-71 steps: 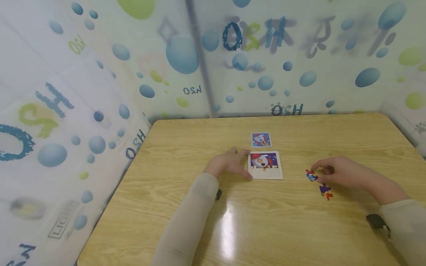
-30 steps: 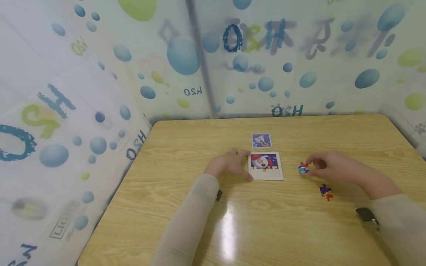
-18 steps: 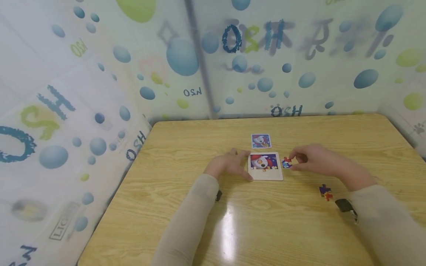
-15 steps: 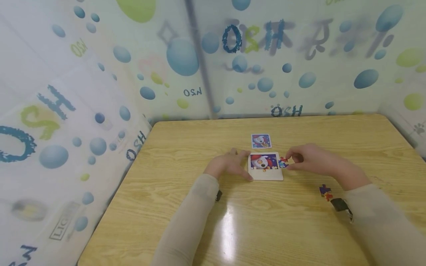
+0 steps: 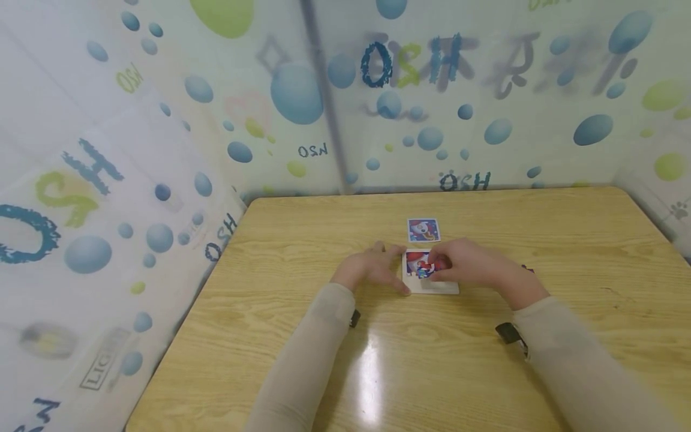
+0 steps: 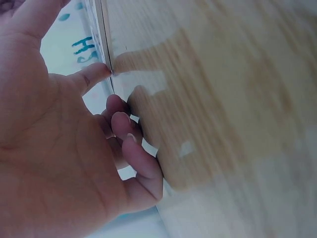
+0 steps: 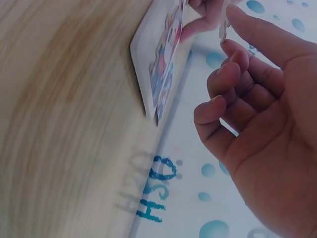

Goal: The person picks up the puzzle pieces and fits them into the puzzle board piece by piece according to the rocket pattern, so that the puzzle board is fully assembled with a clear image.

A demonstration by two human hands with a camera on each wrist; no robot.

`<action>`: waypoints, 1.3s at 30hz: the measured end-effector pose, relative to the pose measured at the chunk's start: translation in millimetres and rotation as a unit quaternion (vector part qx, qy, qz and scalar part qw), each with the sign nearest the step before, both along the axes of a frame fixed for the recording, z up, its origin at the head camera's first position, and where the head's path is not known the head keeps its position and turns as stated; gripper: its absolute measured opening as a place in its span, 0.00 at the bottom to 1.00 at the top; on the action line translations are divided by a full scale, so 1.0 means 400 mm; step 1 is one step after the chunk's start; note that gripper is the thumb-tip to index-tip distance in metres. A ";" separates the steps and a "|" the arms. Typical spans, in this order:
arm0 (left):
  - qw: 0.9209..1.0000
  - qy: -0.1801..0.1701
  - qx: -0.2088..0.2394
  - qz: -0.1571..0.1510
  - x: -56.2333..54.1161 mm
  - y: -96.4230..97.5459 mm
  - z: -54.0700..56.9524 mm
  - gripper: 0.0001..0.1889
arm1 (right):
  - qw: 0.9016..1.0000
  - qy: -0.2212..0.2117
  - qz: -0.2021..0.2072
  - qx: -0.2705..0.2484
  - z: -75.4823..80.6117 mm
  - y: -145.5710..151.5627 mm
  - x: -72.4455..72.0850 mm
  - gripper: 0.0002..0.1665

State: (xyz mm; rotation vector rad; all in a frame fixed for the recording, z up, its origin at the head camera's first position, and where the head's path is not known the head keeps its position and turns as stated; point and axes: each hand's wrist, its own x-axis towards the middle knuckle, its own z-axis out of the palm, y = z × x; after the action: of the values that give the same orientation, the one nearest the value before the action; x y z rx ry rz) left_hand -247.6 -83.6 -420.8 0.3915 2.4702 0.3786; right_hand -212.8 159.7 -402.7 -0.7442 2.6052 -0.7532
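A square puzzle board [image 5: 444, 290] in a pale frame lies mid-table, its upper part filled with a picture of a white-faced character in red. My left hand [image 5: 369, 267] rests beside it, thumb and forefinger spread to its two left corners; the other fingers rest on the table in the left wrist view. My right hand [image 5: 466, 262] is over the board and pinches a red and blue puzzle piece [image 5: 423, 270] between thumb and forefinger. Seen edge-on in the right wrist view, the puzzle piece [image 7: 224, 25] is clear of the board [image 7: 142, 54]. My right hand hides the board's right part.
Behind the board lies a small picture card [image 5: 423, 230] with the same character. Another puzzle piece [image 5: 528, 268] peeks out behind my right wrist. The wooden table [image 5: 302, 234] meets a patterned wall [image 5: 345, 156] at the back and left.
My right hand has carried the pinched puzzle piece leftward from the table's right side to over the board. My right forearm now covers most of the other piece. My left hand stays put.
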 end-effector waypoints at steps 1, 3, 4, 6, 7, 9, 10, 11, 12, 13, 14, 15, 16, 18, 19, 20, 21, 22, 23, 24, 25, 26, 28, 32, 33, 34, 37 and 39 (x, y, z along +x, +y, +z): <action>1.000 0.000 -0.002 0.000 0.000 0.000 0.000 0.58 | 1.000 0.003 0.003 0.000 -0.004 -0.007 -0.001 0.14; 1.000 -0.002 -0.006 0.000 0.000 0.001 0.000 0.57 | 1.000 0.009 0.007 0.002 -0.013 -0.021 -0.003 0.15; 1.000 -0.003 -0.006 0.001 0.001 0.002 0.000 0.57 | 1.000 0.012 0.008 0.003 -0.018 -0.027 -0.004 0.16; 1.000 -0.005 -0.005 0.002 0.001 0.002 0.000 0.58 | 1.000 0.017 0.011 0.006 -0.026 -0.037 -0.004 0.18; 1.000 -0.006 -0.006 0.003 0.001 0.002 -0.001 0.58 | 1.000 0.017 0.013 0.006 -0.029 -0.041 -0.004 0.18; 1.000 -0.006 -0.004 0.004 0.001 0.002 -0.002 0.58 | 1.000 0.011 0.011 0.009 -0.035 -0.049 -0.004 0.19; 1.000 -0.006 -0.003 0.003 0.001 0.002 -0.003 0.58 | 1.000 0.008 0.011 0.012 -0.038 -0.051 -0.004 0.19; 1.000 -0.006 -0.002 0.002 0.000 0.001 -0.004 0.58 | 1.000 0.004 0.011 0.013 -0.041 -0.053 -0.005 0.19; 1.000 -0.006 -0.001 0.002 -0.001 0.001 -0.005 0.58 | 1.000 0.000 0.009 0.014 -0.044 -0.055 -0.005 0.19; 1.000 -0.005 -0.001 0.001 -0.002 0.000 -0.007 0.57 | 1.000 -0.001 0.009 0.015 -0.046 -0.057 -0.004 0.18; 1.000 -0.005 0.002 0.001 -0.002 0.000 -0.006 0.58 | 1.000 -0.004 0.009 0.015 -0.047 -0.059 -0.004 0.17; 1.000 -0.004 0.002 -0.001 -0.003 -0.001 -0.007 0.58 | 1.000 -0.006 0.008 0.015 -0.049 -0.060 -0.004 0.16; 1.000 -0.002 0.002 -0.002 -0.003 -0.001 -0.007 0.57 | 1.000 -0.009 0.007 0.015 -0.049 -0.062 -0.004 0.16; 1.000 -0.001 0.001 -0.002 -0.002 0.000 -0.007 0.57 | 1.000 -0.012 0.007 0.014 -0.048 -0.065 -0.002 0.14; 1.000 -0.001 0.000 -0.002 -0.002 0.000 -0.007 0.57 | 1.000 -0.015 0.005 0.015 -0.048 -0.066 -0.003 0.14; 1.000 -0.002 -0.004 -0.003 -0.002 0.001 -0.006 0.57 | 1.000 -0.018 0.004 0.015 -0.050 -0.067 -0.003 0.14; 1.000 -0.001 -0.005 -0.003 -0.002 0.002 -0.007 0.57 | 1.000 -0.021 0.001 0.017 -0.051 -0.068 -0.003 0.14; 1.000 -0.002 -0.006 -0.004 -0.002 0.002 -0.007 0.57 | 1.000 -0.023 0.000 0.018 -0.053 -0.069 -0.004 0.14; 1.000 -0.002 -0.007 -0.005 -0.002 0.002 -0.006 0.57 | 1.000 -0.025 -0.001 0.020 -0.055 -0.070 -0.005 0.14; 1.000 -0.002 -0.008 -0.006 -0.003 0.003 -0.007 0.57 | 0.999 -0.026 -0.002 0.022 -0.056 -0.070 -0.006 0.14; 1.000 -0.001 -0.008 -0.006 -0.002 0.003 -0.006 0.57 | 0.999 -0.027 -0.003 0.024 -0.059 -0.071 -0.007 0.14; 1.000 0.000 -0.008 -0.007 -0.002 0.003 -0.005 0.57 | 0.999 -0.027 -0.003 0.026 -0.059 -0.071 -0.007 0.14; 1.000 0.002 -0.004 -0.008 0.000 0.002 -0.003 0.57 | 0.999 -0.025 -0.002 0.029 -0.060 -0.071 -0.007 0.14; 1.000 0.003 -0.003 -0.006 0.002 0.002 -0.001 0.57 | 1.000 -0.018 0.002 0.024 -0.060 -0.071 -0.007 0.13; 1.000 0.004 -0.003 -0.006 0.002 0.002 -0.001 0.57 | 1.000 -0.017 0.002 0.021 -0.060 -0.071 -0.007 0.13; 1.000 0.004 -0.002 -0.005 0.002 0.001 -0.001 0.58 | 1.000 -0.014 0.004 0.017 -0.061 -0.071 -0.007 0.12; 1.000 0.004 -0.001 -0.003 0.002 0.000 -0.002 0.57 | 1.000 -0.006 0.011 0.011 -0.060 -0.072 -0.007 0.10; 1.000 0.004 0.000 -0.003 0.002 0.000 -0.002 0.57 | 1.000 -0.003 0.016 0.009 -0.059 -0.075 -0.007 0.08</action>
State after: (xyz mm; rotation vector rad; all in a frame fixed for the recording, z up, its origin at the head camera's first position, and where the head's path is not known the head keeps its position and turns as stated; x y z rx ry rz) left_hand -246.8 -83.4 -421.6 0.4010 2.4761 0.3748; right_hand -215.4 129.8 -426.5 -0.7764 2.5848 -0.7205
